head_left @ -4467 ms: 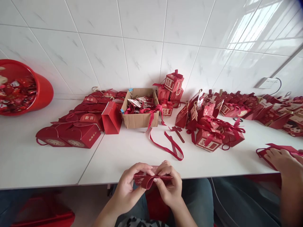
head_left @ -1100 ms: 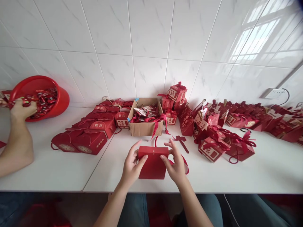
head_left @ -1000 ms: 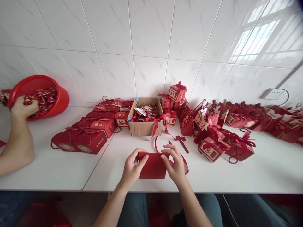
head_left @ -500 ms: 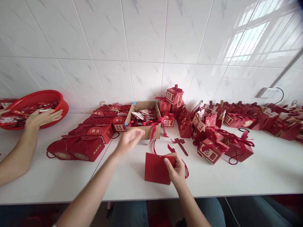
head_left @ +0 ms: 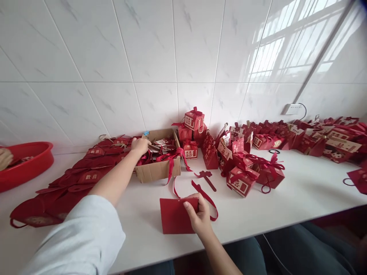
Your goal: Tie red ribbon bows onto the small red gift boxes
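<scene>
In my right hand [head_left: 200,214] is a flat-sided red paper gift box [head_left: 175,219], its plain panel facing me, thumb across the front and fingers behind. My left hand [head_left: 140,146] is at the left rim of an open cardboard box [head_left: 157,171], fingers curled; what they grip is hidden. Printed cards [head_left: 164,143] and dark red ribbons fill that box, and a ribbon [head_left: 171,168] hangs over its front. On the table just behind the gift box lie a loose red ribbon [head_left: 207,196] and a red flower-topped strip [head_left: 208,179].
Rows of red gift boxes [head_left: 88,176] stand left, partly behind my left arm. More ribboned boxes [head_left: 243,179] spread along the right, with a small stack [head_left: 195,119] by the tiled wall. Another person's hand [head_left: 5,157] is in a red basin [head_left: 31,170] at far left.
My left hand has moved forward from above the table to the cardboard box's left rim. The right hand still holds the gift box. The view has swung to the right.
</scene>
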`<state>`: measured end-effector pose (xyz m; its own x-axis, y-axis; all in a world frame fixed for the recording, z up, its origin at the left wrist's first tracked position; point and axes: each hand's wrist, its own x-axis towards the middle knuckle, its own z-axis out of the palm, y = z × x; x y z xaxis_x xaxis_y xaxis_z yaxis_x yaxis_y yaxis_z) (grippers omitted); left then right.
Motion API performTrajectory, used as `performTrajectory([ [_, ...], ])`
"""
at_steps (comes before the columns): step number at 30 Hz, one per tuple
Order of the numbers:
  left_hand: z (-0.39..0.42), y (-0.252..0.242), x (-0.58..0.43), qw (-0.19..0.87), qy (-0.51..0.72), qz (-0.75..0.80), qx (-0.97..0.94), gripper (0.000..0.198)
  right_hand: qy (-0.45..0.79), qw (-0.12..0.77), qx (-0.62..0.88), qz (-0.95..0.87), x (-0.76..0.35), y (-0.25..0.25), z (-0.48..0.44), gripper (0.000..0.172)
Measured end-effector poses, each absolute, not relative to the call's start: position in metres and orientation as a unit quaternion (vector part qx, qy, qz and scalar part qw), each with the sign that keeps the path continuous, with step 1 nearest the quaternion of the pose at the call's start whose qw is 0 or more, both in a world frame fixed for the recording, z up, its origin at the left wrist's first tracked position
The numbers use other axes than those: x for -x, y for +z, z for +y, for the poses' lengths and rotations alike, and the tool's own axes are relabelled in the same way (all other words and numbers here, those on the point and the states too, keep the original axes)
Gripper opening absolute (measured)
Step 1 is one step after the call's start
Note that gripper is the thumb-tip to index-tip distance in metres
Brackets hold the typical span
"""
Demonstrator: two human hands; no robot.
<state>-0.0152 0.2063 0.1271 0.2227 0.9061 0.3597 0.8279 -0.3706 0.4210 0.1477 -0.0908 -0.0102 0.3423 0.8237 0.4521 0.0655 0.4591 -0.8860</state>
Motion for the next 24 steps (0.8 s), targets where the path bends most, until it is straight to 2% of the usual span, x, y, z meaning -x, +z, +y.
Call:
performTrajectory([
  [3, 0.194, 0.145, 0.023, 0.058, 0.325, 0.538, -0.775, 0.024, 0.279, 0.697, 0.434, -0.499, -0.148, -0.012, -0.09, 0.015],
  [7, 0.136, 0.16, 0.034, 0.078, 0.398, 0.483, -0.776, 0.04, 0.304, 0.7, 0.425, -0.486, -0.147, -0.015, -0.09, 0.014],
  [10, 0.075, 0.152, 0.041, 0.182, 0.482, 0.391, -0.762, 0.044, 0.319, 0.701, 0.425, -0.475, -0.148, -0.014, -0.092, 0.013],
  [13, 0.028, 0.135, 0.046, 0.22, 0.461, 0.379, -0.771, 0.039, 0.321, 0.703, 0.433, -0.465, -0.148, -0.012, -0.096, 0.013],
  [19, 0.002, 0.114, 0.05, 0.129, 0.349, 0.34, -0.864, 0.031, 0.331, 0.705, 0.428, -0.458, -0.148, -0.014, -0.101, 0.013],
  [24, 0.0, 0.11, 0.051, 0.177, 0.356, 0.312, -0.863, 0.029, 0.329, 0.71, 0.421, -0.459, -0.147, -0.014, -0.101, 0.012],
])
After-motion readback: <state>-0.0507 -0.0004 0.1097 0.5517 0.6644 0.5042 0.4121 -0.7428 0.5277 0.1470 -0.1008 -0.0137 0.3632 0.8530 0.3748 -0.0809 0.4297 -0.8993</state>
